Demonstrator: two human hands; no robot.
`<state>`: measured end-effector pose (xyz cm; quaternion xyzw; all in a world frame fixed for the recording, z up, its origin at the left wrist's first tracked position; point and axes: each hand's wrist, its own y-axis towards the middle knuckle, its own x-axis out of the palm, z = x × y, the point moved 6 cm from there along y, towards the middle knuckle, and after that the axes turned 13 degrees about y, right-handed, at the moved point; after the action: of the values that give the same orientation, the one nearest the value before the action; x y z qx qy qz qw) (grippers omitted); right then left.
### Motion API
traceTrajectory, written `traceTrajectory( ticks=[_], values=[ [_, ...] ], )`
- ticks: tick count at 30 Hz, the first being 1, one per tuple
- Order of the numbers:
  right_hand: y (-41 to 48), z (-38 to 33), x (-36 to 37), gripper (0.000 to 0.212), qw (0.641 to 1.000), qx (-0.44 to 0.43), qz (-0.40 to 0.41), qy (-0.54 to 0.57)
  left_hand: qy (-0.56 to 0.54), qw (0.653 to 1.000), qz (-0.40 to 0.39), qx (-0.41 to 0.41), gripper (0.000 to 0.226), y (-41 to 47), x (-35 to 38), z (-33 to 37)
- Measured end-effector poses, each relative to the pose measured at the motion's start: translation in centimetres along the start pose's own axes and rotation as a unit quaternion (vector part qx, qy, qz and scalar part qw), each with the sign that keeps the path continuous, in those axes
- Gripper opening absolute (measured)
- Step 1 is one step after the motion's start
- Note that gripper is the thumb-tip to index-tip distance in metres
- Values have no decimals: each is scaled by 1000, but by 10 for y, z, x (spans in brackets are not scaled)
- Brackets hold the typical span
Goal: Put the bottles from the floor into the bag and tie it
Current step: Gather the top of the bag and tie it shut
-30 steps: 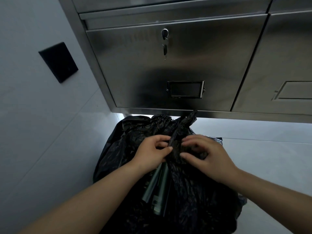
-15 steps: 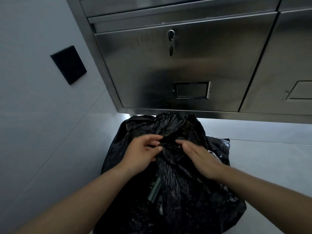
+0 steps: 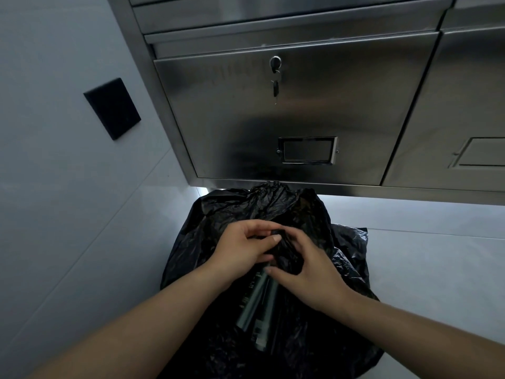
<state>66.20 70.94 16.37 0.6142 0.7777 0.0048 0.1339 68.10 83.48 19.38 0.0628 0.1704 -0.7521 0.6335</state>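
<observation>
A black plastic bag [image 3: 226, 222] sits on the pale floor below me, its top bunched together. My left hand [image 3: 243, 253] pinches a twisted piece of the bag's top edge between thumb and fingers. My right hand [image 3: 314, 272] curls around the same gathered wad of plastic from the right side, and the two hands touch. A grey-green bottle [image 3: 258, 302] shows through a gap in the bag just under my hands. Whatever else is inside the bag is hidden.
A stainless steel cabinet [image 3: 341, 110] hangs just behind the bag, with a key in its lock [image 3: 275, 77] and a label holder [image 3: 307, 150]. A black wall plate [image 3: 112, 108] is on the grey wall at left. Pale floor [image 3: 437, 269] spreads to the right.
Both hands have drawn closer together around the bunched plastic. The upright tail of the bag has been folded down. The gap showing the bottle has widened again.
</observation>
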Motion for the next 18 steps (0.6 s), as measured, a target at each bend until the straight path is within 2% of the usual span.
traceTrajectory(
  ticks=[3, 18],
  values=[
    [0, -2, -11, 60, 1000, -25, 17, 2, 9, 1000, 0, 5, 16, 1, -6, -2],
    [7, -1, -5, 29, 991, -70, -65, -90, 48, 997, -43, -52, 5, -2, -12, -32]
  ],
)
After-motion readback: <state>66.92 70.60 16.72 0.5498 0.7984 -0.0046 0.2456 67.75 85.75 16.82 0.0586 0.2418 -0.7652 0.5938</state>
